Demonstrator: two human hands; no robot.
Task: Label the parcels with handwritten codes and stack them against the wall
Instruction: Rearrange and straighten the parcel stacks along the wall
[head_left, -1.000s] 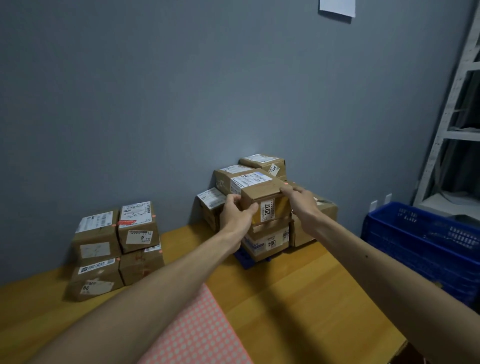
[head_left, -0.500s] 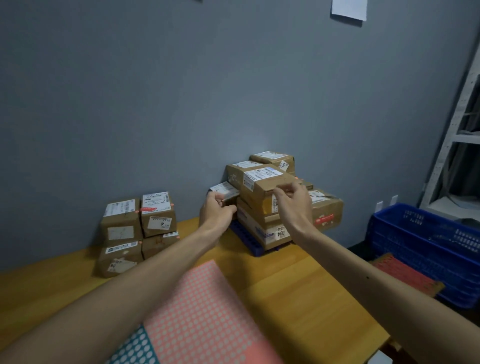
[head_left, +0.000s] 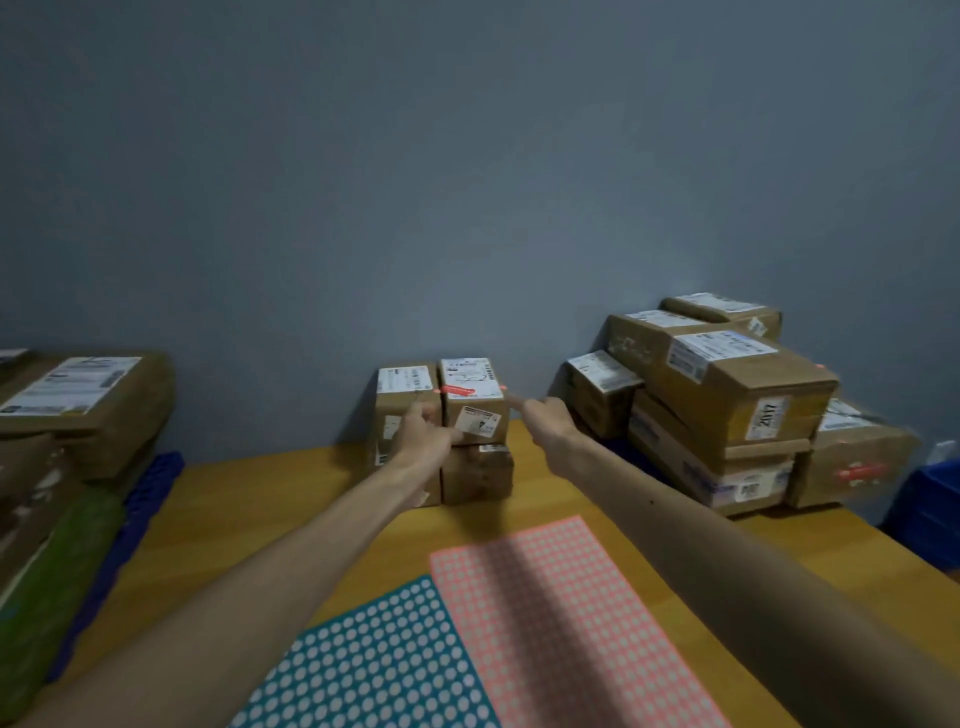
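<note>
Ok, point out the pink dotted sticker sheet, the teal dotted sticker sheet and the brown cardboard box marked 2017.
Pink dotted sticker sheet (head_left: 561, 618), head view, middle of sheet.
Teal dotted sticker sheet (head_left: 374, 670), head view, its centre.
Brown cardboard box marked 2017 (head_left: 748, 384), head view, top face.

Wooden table (head_left: 291, 499) bears stacked parcels (head_left: 470, 431), pink sheet (head_left: 561, 613) and teal sheet (head_left: 374, 660)

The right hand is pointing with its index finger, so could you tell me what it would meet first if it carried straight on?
Probably the upper right parcel of the middle stack: the right hand nearly reaches its corner, though depth is unclear.
</note>
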